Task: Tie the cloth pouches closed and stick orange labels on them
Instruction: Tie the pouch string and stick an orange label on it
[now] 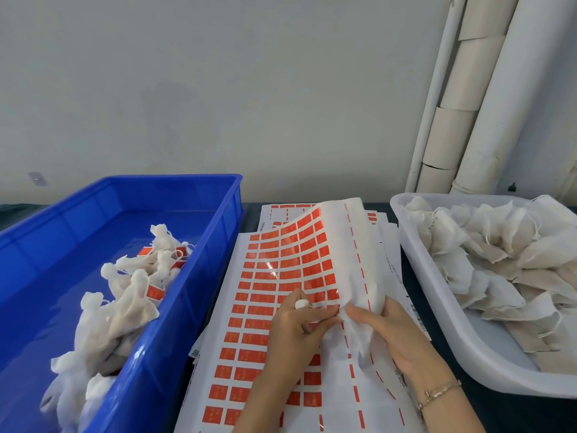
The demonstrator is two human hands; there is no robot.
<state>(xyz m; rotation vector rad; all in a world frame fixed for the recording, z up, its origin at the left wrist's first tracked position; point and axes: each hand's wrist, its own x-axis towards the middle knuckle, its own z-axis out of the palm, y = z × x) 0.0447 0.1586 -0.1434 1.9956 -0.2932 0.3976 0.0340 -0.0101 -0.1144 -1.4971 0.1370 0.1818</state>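
A modest batch is finished: tied pouches (125,304) bearing orange labels lie in the blue bin (224,220) on the left. Far more untied pouches (487,245) are heaped in the grey tray (418,264) on the right, so most of the work appears to remain. Between them on the bench (416,295), the right hand (396,335) grips the lifted, curled label sheet (281,260) while the left hand (296,332) pinches at its edge. Whether either hand also holds a pouch cannot be told.
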